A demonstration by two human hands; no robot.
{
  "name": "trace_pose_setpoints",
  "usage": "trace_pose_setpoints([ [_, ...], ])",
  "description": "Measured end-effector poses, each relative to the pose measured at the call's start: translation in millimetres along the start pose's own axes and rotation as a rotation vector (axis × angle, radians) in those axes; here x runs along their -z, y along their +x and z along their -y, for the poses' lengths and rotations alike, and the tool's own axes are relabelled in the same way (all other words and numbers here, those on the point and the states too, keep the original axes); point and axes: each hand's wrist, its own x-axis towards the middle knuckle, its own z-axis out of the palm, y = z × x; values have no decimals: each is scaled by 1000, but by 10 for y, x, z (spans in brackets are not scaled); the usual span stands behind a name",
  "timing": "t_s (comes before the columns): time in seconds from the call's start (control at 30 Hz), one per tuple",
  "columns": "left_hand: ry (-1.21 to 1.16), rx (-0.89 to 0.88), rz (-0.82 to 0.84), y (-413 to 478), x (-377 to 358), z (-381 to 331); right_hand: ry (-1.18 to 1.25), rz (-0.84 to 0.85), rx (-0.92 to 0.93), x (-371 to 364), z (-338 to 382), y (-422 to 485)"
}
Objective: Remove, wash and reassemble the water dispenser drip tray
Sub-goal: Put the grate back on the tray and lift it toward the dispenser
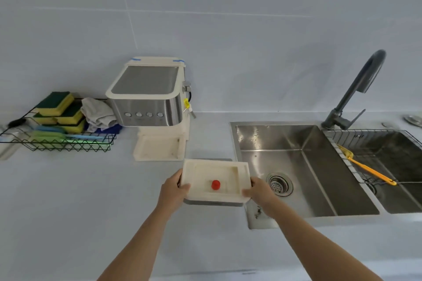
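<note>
Head view: looking down over a pale countertop, both forearms reaching forward from 6 o'clock.
Left hand [174, 191]: closed on the left edge of the drip tray, thumb over the rim.
Right hand [259, 190]: closed on the right edge of the same tray.
Drip tray [214, 179]: cream plastic, held level between both hands at frame centre, just above the counter; a grey layer showing beneath its near edge; small red float [215, 184] standing in its recess.
Sink [296, 162]: at 3 o'clock of the tray, steel, its rim just beside the right hand; drain strainer [279, 183] visible; dark faucet [358, 89] behind at 2 o'clock.
Water dispenser [148, 96]: at 11 o'clock, against the wall; its base platform [159, 147] bare, tray slot vacant.
Wire rack [57, 141]: at 9 o'clock, holding sponges [56, 104] and a grey cloth [98, 113].
Progress: removal apparently done; washing at the sink, then refitting to the dispenser, seemingly left to do.
</note>
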Motion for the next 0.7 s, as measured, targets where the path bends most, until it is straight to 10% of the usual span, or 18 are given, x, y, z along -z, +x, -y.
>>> trace_pose_setpoints([
  [0.7, 97, 180, 9, -283, -84, 511, -297, 113, -82, -348, -262, -54],
])
